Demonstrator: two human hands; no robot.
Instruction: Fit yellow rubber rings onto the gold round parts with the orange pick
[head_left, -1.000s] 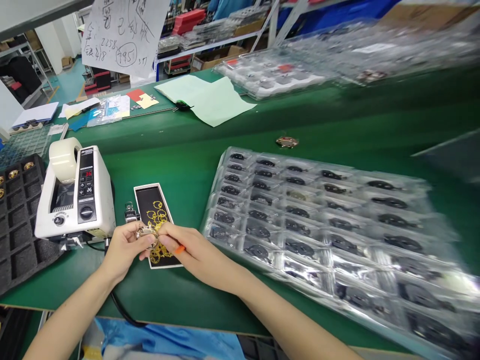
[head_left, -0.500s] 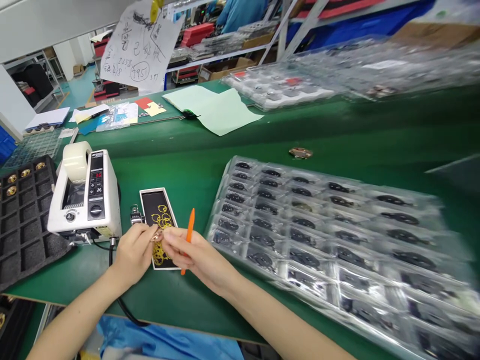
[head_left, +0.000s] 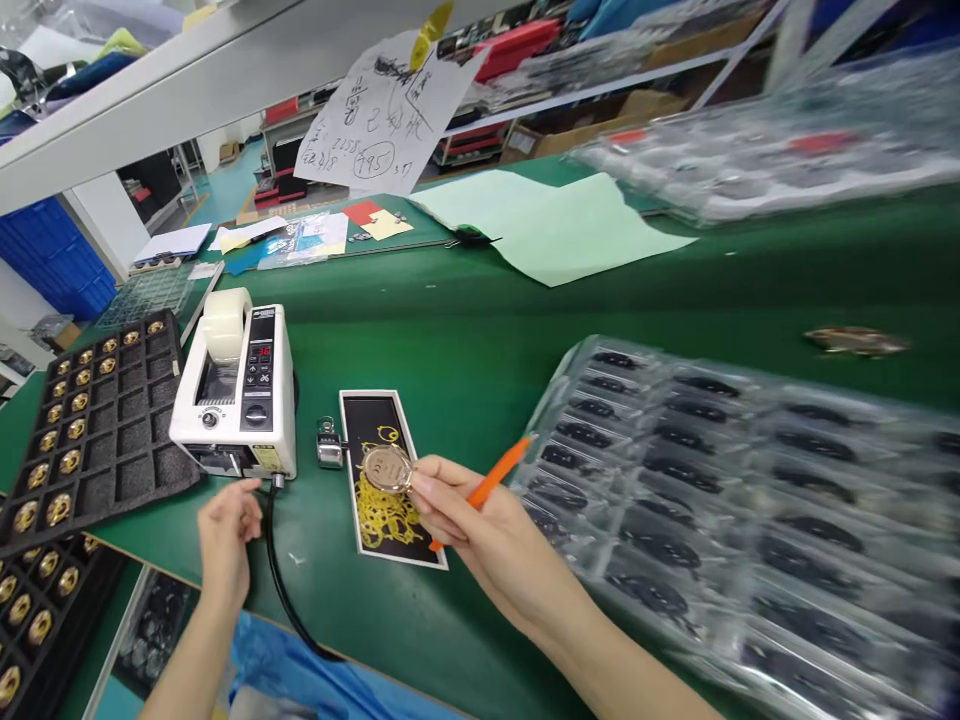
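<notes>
Between the thumb and fingertips of my right hand [head_left: 472,515] is a round rose-gold watch case [head_left: 387,468], its flat face turned up. An orange stick [head_left: 501,470] also lies in that hand, slanting up to the right. The case hangs over a white-rimmed black box [head_left: 441,558] holding yellow rings [head_left: 386,515]. Apart from it, my left hand [head_left: 231,520] is near the front of the tape dispenser [head_left: 236,385], its fingers loosely curled; whether they pinch anything small is hidden.
Clear plastic trays of dark parts [head_left: 675,470] cover the right side. A black foam tray [head_left: 142,440] with gold pieces sits left. A small metal counter [head_left: 328,445] stands beside the box, and a black cable [head_left: 277,580] runs forward. Another metal piece [head_left: 855,341] lies at the right.
My left hand has let go of the rose-gold piece and moved left towards the dispenser. My right hand keeps it with the orange stick. The view has turned left.
</notes>
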